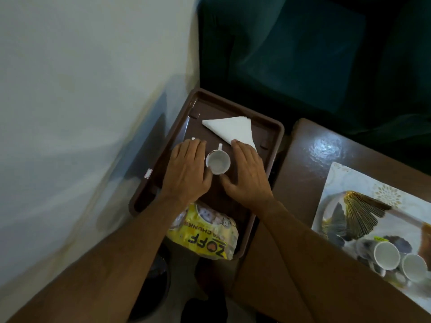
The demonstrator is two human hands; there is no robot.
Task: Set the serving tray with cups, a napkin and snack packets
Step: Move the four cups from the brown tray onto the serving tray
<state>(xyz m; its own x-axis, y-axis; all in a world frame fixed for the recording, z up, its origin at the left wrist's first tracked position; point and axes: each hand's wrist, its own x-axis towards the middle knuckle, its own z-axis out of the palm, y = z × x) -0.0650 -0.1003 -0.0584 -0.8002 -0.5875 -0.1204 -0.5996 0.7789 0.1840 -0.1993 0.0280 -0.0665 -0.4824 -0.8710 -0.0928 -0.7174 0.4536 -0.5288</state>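
A brown serving tray (268,127) lies in front of me. A white napkin (233,129) folded into a triangle rests at its far end. One white cup (218,162) stands upright mid-tray, handle pointing away. My left hand (186,169) covers a second white cup (193,138) from above; only a bit of white shows past the fingertips. My right hand (247,173) lies palm down just right of the middle cup, fingers apart, fingertips on the napkin's near corner. A yellow snack packet (205,238) sits at the tray's near end.
A brown table (303,159) stands to the right, carrying a patterned mat (349,180), a gold fan-shaped ornament (359,210) and two more white cups (387,255). A pale wall fills the left, and dark green upholstery (303,54) lies beyond the tray.
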